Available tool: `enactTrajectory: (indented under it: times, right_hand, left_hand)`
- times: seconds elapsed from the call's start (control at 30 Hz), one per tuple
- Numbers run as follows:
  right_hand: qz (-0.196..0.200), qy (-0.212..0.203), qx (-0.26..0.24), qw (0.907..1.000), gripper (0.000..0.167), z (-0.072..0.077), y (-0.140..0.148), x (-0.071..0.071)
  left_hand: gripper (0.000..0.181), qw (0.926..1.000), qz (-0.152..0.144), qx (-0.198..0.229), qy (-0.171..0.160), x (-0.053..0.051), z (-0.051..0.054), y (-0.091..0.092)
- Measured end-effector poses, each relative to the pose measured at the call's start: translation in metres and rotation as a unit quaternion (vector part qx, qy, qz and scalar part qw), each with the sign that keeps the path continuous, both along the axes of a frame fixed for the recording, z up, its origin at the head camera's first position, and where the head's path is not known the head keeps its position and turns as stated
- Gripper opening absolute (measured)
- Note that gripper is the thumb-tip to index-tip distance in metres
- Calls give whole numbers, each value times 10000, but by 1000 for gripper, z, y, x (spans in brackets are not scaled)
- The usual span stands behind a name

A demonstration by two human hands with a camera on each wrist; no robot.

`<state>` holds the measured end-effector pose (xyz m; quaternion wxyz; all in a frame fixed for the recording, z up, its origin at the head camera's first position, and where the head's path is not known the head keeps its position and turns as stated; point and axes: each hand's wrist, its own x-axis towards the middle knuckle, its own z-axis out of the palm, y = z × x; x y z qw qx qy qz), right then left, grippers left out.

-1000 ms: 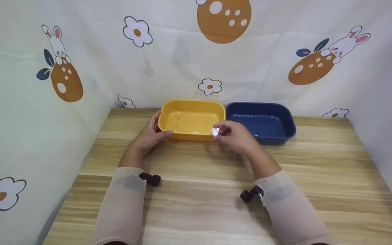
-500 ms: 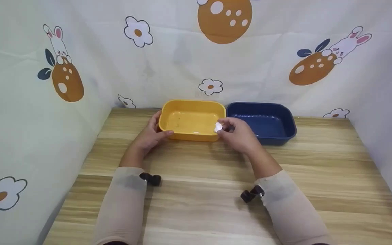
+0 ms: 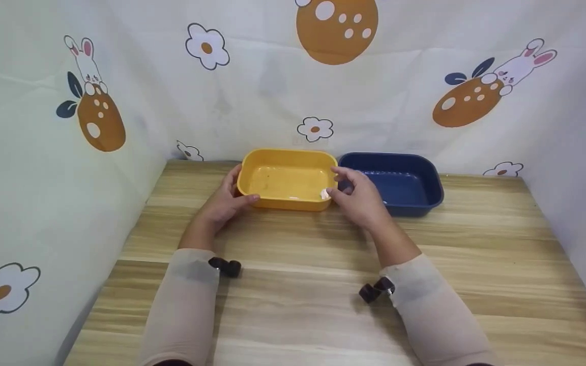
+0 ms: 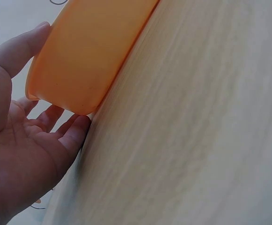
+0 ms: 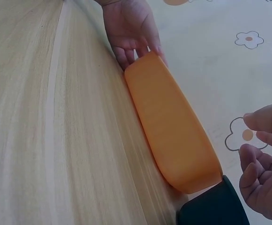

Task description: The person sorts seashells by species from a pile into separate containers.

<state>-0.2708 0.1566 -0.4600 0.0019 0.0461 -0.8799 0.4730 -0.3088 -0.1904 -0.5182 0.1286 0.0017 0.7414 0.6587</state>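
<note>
A yellow plastic bin (image 3: 288,205) sits on the table by the back wall. My left hand (image 3: 224,201) grips its left end, thumb on the near rim and fingers around the side; the left wrist view shows this hand (image 4: 28,126) against the orange-looking wall of the bin (image 4: 89,61). Above the bin's right end is my right hand (image 3: 359,198), thumb and forefinger spread apart. A small white piece (image 3: 324,194) shows inside the bin's near right corner, just by the thumb tip; its kind is unclear. In the right wrist view nothing shows between the right hand's fingers (image 5: 262,124).
Against the yellow bin's right end stands a dark blue bin (image 3: 412,209), partly behind my right hand. A patterned cloth wall (image 3: 252,101) rises close behind both bins. The wooden table (image 3: 293,295) stretches toward me.
My right hand has shifted slightly right, and its thumb and forefinger have parted, letting go of the white piece. The left hand and both bins stay put.
</note>
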Motion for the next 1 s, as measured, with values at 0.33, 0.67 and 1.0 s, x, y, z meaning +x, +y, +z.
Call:
enactTrajectory:
  times: [0.33, 0.67, 1.0]
  right_hand:
    - [27, 109, -32, 9999, 42, -1, 1, 1]
    - [6, -49, -58, 10000, 41, 0, 4, 2]
    - [-212, -128, -18, 9997, 45, 0, 31, 1]
  left_hand:
    - [111, 9994, -105, 297, 114, -2, -4, 1]
    - [114, 10000, -24, 51, -6, 1, 0, 4]
    - [115, 9997, 201, 39, -104, -1, -2, 7]
